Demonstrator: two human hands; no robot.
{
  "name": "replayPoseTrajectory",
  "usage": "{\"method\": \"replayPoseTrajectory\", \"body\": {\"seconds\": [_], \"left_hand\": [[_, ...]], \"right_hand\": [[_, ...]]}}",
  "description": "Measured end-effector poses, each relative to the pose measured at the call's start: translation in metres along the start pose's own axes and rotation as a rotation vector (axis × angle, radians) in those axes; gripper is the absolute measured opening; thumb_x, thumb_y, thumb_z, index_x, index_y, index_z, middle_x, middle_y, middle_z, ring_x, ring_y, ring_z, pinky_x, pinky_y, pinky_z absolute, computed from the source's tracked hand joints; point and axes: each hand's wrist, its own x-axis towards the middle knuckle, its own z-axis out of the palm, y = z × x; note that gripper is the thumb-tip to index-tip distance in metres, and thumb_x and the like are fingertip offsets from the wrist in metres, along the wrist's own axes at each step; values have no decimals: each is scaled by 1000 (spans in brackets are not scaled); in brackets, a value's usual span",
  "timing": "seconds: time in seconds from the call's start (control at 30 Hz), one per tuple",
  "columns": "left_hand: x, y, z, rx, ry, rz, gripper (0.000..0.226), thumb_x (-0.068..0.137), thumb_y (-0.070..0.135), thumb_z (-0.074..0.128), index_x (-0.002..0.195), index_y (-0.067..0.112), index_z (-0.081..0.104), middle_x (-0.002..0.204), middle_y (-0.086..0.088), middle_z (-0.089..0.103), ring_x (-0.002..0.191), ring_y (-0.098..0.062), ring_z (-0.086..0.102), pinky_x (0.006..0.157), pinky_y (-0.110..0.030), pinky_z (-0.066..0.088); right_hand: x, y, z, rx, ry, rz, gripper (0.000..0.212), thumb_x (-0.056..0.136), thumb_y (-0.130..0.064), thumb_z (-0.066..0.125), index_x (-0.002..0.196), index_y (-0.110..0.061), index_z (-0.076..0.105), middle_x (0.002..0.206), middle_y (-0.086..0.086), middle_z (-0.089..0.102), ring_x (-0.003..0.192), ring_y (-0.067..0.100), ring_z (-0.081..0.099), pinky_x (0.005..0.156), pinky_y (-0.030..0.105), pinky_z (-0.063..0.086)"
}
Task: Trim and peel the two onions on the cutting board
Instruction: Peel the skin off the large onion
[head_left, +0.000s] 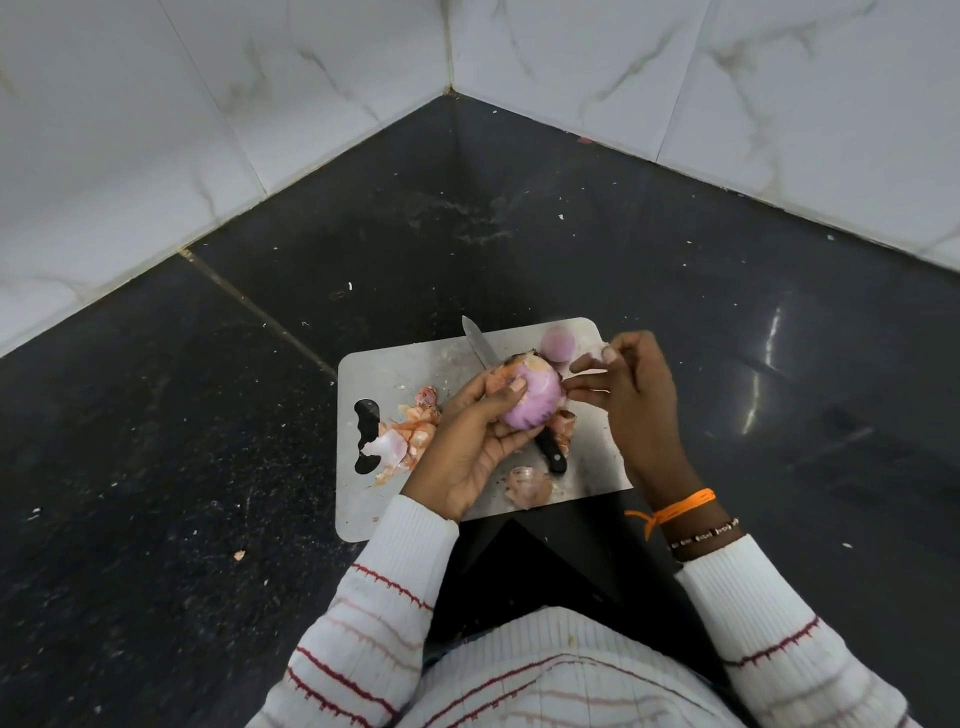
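Two onions are accounted for, and neither has left the work area. The left hand (475, 441) cups and grips the onion in work (531, 399), held just above the cutting board (395, 369); most of its pale purple flesh is exposed, with a patch of brown skin and a dark end showing at its 12 o'clock side. The right hand (631, 387) sits at 3 o'clock of that onion, fingers extended toward it and fingertips at its surface; whether they pinch a strip of skin cannot be told.

Judgement: peeling of this onion is well advanced but not finished, and the dark end suggests trimming may be outstanding. The second onion (557, 343) rests on the board at 1 o'clock of the held one, bare and purple, apparently done.

The knife (483, 349) lies on the board beneath the hands, blade pointing to 11 o'clock, black handle toward 5 o'clock, held by no one. Discarded skins (410, 436) are heaped at 9 o'clock of the held onion; a further scrap (529, 486) lies at 6 o'clock.

The board sits on a dark speckled stone surface (208, 415), littered with pale flecks. White marble-patterned tiled walls (208, 104) meet in a corner at 12 o'clock.
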Motion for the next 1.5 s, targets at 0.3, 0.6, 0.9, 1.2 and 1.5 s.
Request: {"method": "replayPoseTrajectory", "body": {"seconds": [0.3, 0.6, 0.9, 1.2, 1.5], "left_hand": [[1, 1, 1, 73, 97, 83, 30, 82, 9, 66, 111, 14, 58, 113, -7, 64, 95, -16, 66, 74, -24, 58], [2, -1, -1, 265, 174, 140, 39, 67, 25, 81, 102, 23, 63, 113, -6, 67, 107, -22, 64, 96, -41, 51], [5, -4, -2, 380, 212, 158, 45, 65, 29, 84, 105, 22, 64, 111, -4, 68, 105, -22, 65, 95, -43, 52], [2, -6, 1, 343, 160, 131, 30, 72, 18, 79, 97, 23, 63, 100, -1, 70, 98, -19, 68, 84, -33, 56], [6, -9, -3, 380, 183, 227, 70, 45, 39, 88, 107, 16, 64, 107, -6, 70, 102, -23, 67, 88, -42, 55]], "right_hand": [[-1, 4, -2, -289, -90, -83, 35, 83, 5, 59, 80, -28, 68, 89, -3, 71, 89, 13, 68, 81, 32, 56], [-7, -9, 5, -333, -77, -76, 16, 79, -10, 68, 93, -16, 74, 83, -9, 70, 70, -5, 66, 65, 9, 51], [-4, -3, 2, -372, -98, -202, 12, 74, -5, 72, 86, -5, 74, 79, -6, 68, 67, -6, 65, 66, 12, 53], [-1, 4, -2, -335, -32, -222, 12, 75, 1, 69, 77, -9, 73, 72, -6, 66, 64, -1, 63, 62, 8, 48], [-2, 2, 1, -271, -66, -143, 5, 78, -13, 72, 82, -12, 74, 79, -4, 70, 71, 7, 68, 66, 18, 54]]}}
